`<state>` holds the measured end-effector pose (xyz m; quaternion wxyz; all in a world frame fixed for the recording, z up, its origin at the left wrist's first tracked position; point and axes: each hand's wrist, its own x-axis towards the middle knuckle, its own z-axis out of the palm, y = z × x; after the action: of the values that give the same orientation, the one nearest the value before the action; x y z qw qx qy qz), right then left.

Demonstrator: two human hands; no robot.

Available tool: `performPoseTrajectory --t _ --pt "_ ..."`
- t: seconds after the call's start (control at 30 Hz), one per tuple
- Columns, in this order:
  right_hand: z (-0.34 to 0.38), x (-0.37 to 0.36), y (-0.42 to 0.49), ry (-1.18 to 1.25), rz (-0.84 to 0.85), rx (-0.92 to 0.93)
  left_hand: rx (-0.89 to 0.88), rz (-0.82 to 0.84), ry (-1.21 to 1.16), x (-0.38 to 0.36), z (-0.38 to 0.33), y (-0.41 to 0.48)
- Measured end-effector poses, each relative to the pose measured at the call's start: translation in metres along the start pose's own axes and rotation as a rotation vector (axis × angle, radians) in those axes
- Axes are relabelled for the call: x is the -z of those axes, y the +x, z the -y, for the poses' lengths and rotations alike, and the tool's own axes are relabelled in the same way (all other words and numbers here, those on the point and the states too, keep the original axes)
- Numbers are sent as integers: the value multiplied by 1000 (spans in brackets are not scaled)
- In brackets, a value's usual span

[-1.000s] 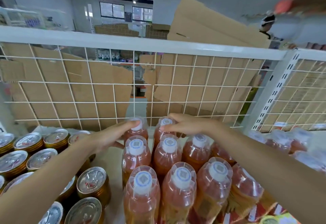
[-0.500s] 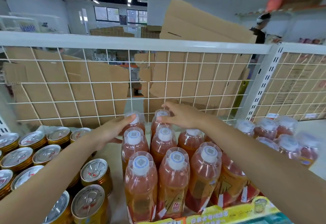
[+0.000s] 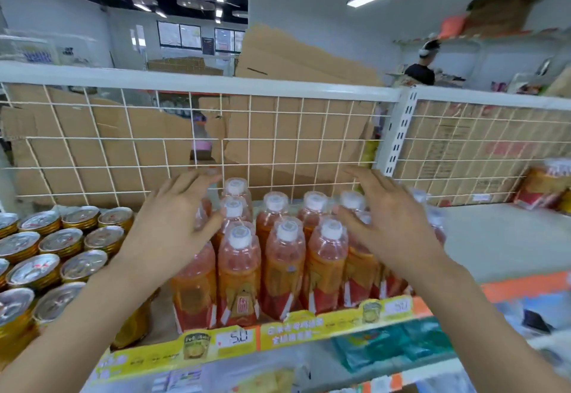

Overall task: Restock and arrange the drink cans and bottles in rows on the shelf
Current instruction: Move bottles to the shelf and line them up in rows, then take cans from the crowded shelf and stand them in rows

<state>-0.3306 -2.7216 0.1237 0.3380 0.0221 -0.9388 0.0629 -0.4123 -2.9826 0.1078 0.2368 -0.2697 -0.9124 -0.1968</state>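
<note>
Along the lower middle of the frame, the shelf's yellow price strip (image 3: 234,343) fronts the block of orange drink bottles (image 3: 285,256). They stand upright, caps up, in rows running back toward the wire grid. At the frame's left, gold-rimmed cans (image 3: 49,256) sit in their own rows just beside them. Over the block, the left hand (image 3: 173,222) hangs at its left flank and the right hand (image 3: 392,225) at its right flank. Both have fingers spread wide and hold nothing; whether either palm touches a bottle I cannot tell. The bottles lie between the 2 hands, each hand nearest its own side column, so an inward squeeze to tighten the rows seems the likely next move. Behind, the white wire grid (image 3: 276,140) backs the shelf, with flattened cardboard (image 3: 148,157) beyond it.
</note>
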Motion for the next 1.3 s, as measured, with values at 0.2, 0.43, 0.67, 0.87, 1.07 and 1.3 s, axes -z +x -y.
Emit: performPoseTrajectory --t 0.2,0.43,0.67,0.87,1.07,1.3 --pt "-52 56 -109 -75 -26 -161 -12 55 45 -21 -70 -44" --pt "-101 101 -218 -157 2 -361 -159 123 -4 -63 -150 -69" --pt "-143 139 -292 -269 -24 -601 -359 154 -86 -108 -230 -45" --pt "-193 162 -313 -406 -34 -737 -522 93 -226 -168 -308 -11" --pt "-262 177 -305 -486 -70 -826 -598 106 -394 -222 -388 47" --pt "-327 182 -307 -494 -130 -929 -638 182 -467 -279 -454 96"
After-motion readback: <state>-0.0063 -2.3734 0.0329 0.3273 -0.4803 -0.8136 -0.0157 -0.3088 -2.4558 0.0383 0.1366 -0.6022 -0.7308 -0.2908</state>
